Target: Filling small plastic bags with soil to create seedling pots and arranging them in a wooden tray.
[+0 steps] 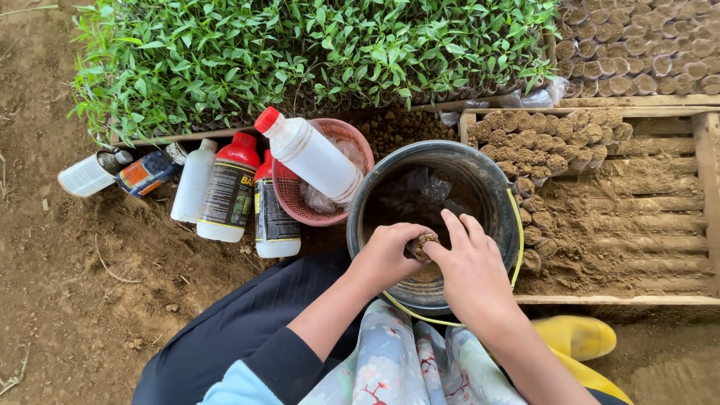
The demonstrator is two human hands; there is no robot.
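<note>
Hands meet at centre frame over a round black plastic bucket (480,169). Left hand (388,255) is curled around a small brown soil-filled seedling plug (424,245); right hand (471,268) touches the plug from the right, fingers (457,227) extended (whether it grips, I cannot tell). Right of centre, a wooden tray (705,157) holds rows of similar plugs. Upper left: green seedlings (300,52). A white bottle with red cap (309,154) lies across a pink mesh basket (289,199).

1 head view, looking steeply down, close
</note>
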